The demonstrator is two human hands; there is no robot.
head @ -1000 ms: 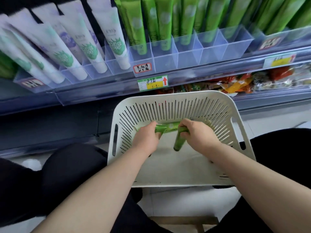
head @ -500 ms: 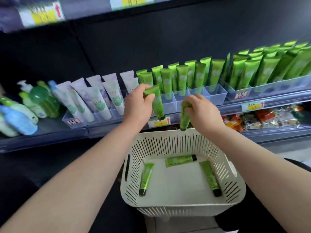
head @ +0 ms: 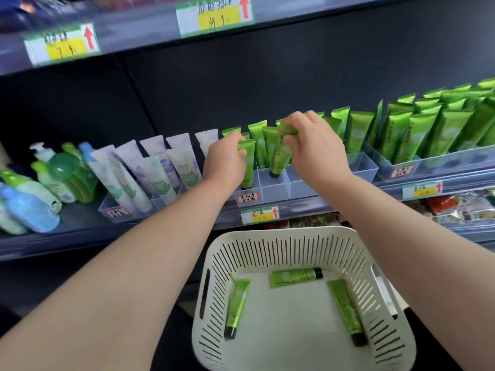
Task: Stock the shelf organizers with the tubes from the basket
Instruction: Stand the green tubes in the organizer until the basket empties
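Note:
My left hand (head: 224,162) pinches the top of a green tube (head: 247,167) that stands cap-down in a front slot of the clear shelf organizer (head: 276,187). My right hand (head: 314,151) pinches the crimped end of a second green tube (head: 280,153), whose black cap is down in the neighbouring slot. Below, the white slotted basket (head: 284,253) holds three green tubes lying flat: one at the left (head: 237,306), one at the back (head: 294,277), one at the right (head: 345,311).
Several green tubes (head: 401,135) fill organizers to the right. White and purple tubes (head: 155,172) lean in an organizer to the left, beside green and blue pump bottles (head: 48,183). Price labels (head: 259,214) line the shelf edges. Snack packets (head: 460,204) lie on the lower shelf.
Both hands lifted a green tube each out of the basket, rose to the shelf and lowered the tubes cap-down into adjacent organizer slots. The view tilted up toward the shelf.

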